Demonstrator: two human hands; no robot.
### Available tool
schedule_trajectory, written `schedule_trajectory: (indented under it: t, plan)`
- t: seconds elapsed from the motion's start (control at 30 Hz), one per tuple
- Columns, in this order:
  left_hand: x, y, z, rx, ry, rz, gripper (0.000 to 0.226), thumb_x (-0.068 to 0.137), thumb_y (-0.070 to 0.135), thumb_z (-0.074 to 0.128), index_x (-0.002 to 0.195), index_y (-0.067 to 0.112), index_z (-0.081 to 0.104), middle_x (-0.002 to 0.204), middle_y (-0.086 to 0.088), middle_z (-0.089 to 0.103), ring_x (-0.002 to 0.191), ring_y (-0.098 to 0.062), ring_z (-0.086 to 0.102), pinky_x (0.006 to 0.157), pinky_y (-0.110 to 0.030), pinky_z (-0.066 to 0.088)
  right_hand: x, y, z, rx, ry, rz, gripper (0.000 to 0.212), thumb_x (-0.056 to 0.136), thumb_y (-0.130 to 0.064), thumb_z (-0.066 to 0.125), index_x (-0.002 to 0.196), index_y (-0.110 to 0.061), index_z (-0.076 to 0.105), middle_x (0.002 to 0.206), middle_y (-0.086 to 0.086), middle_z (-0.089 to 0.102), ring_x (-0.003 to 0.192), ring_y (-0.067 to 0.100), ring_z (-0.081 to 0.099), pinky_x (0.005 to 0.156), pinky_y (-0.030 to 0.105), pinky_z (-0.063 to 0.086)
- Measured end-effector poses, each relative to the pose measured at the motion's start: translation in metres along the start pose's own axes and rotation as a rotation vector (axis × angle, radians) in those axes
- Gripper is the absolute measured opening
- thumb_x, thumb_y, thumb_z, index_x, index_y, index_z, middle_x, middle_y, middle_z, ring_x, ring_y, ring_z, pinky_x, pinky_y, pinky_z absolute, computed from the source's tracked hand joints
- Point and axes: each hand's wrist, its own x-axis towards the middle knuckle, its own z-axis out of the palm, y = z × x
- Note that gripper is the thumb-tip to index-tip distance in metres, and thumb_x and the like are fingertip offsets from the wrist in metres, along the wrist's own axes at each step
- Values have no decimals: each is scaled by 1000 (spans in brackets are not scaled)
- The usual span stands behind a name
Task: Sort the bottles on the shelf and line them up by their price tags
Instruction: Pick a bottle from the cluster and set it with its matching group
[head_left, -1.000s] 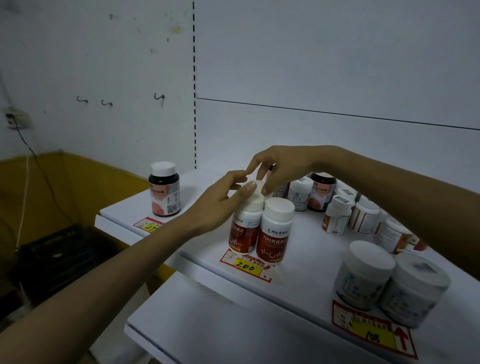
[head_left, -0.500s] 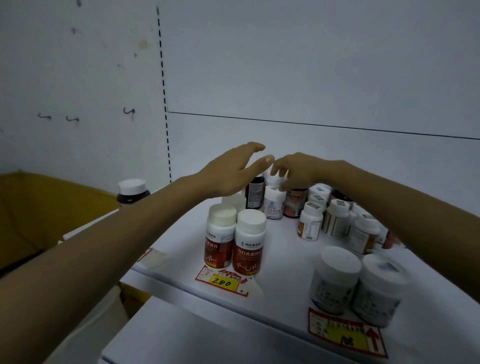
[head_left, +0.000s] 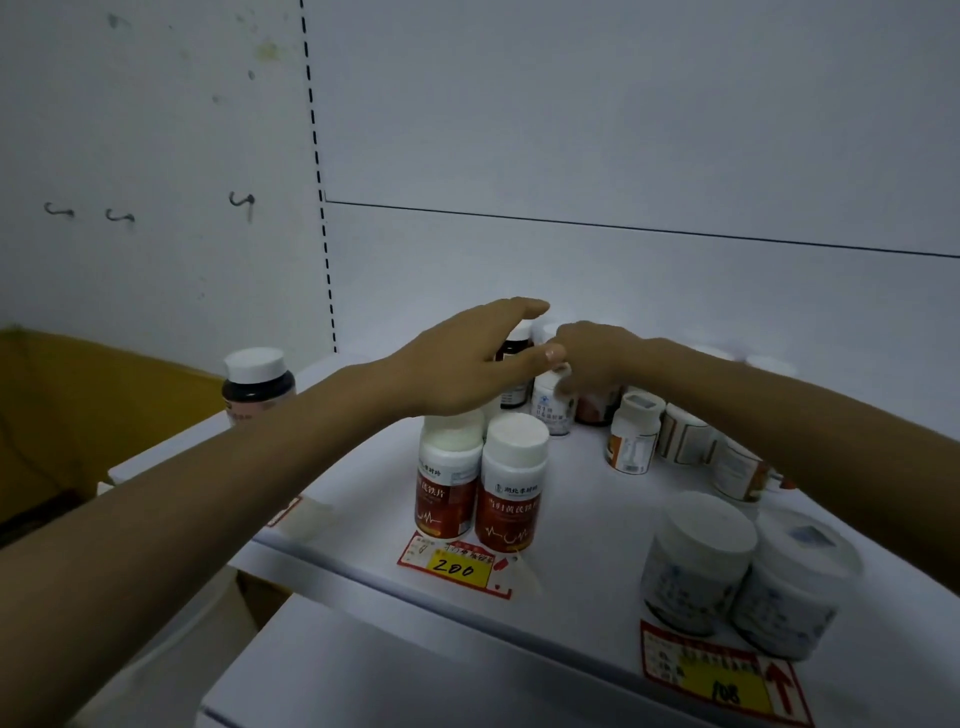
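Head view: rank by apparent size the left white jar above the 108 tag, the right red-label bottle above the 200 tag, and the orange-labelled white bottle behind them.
1. Left white jar: widest, but nearest the camera.
2. Right red-label bottle: similar height, slimmer.
3. Orange-labelled white bottle: farther back, so partly distance.

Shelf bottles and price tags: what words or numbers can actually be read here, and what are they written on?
"200": handwritten on the left yellow price tag, in front of the two red bottles.
"108": handwritten on the right yellow price tag, in front of the white jars, beside a red up-arrow.
"当归黄芪铁": on the right-hand red bottle, partly legible.
Unreadable: the tags' fine print and the small bottles behind.
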Motion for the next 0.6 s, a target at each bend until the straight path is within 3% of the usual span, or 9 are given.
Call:
schedule_trajectory:
  t: [0.07,0.13,0.23,0.33,0.43,0.53,0.6]
  plan:
    - [-1,-3,-2,-12,-7,8,68,85,60,34,142,24,30,148,7,35,131,-10,36,101,-25,29,3,-1,4,1,9,9,24,74,-34,71,78,-26,49,72,-10,49,67,11,50,63,30,45]
    - [-2,-6,-4,-19,-25,24,65,87,59,35,141,24,31,147,6,37,130,-10,36,104,-28,31,7,-3,9,1,7,-3,32,75,-36,69,100,-25,53,89,-6,53,81,15,50,69,31,45]
    - [-2,-14,-10,-40,-42,59,60,89,55,38,140,25,33,146,7,38,130,-9,37,102,-27,31,10,-10,6,54,18,-14,28,76,-34,68,93,-25,48,97,-2,58,80,15,50,69,30,43]
    - [0,-22,-18,-77,-33,98,57,90,54,38,139,26,35,145,9,39,129,-8,37,102,-25,30,11,-17,-1,94,-17,34,39,75,-34,72,107,-20,54,96,-6,52,84,15,49,74,30,44]
    - [0,-30,-25,-98,-23,126,55,90,54,39,139,28,36,145,10,39,130,-7,36,104,-28,31,10,-20,-2,49,-118,163,51,75,-37,73,119,-21,54,86,-8,49,81,17,51,69,29,46]
    - [-1,-36,-30,-106,-30,152,56,90,53,40,139,27,36,145,10,39,130,-9,36,106,-31,32,9,-23,1,6,-145,243,50,74,-42,72,116,-21,56,72,-10,44,79,18,57,67,30,49]
    - [0,-38,-32,-136,-20,167,56,89,54,40,138,27,36,145,9,40,130,-10,37,105,-31,32,7,-26,-3,-15,-87,237,49,73,-49,70,112,-24,57,74,-11,45,83,16,49,70,29,42]
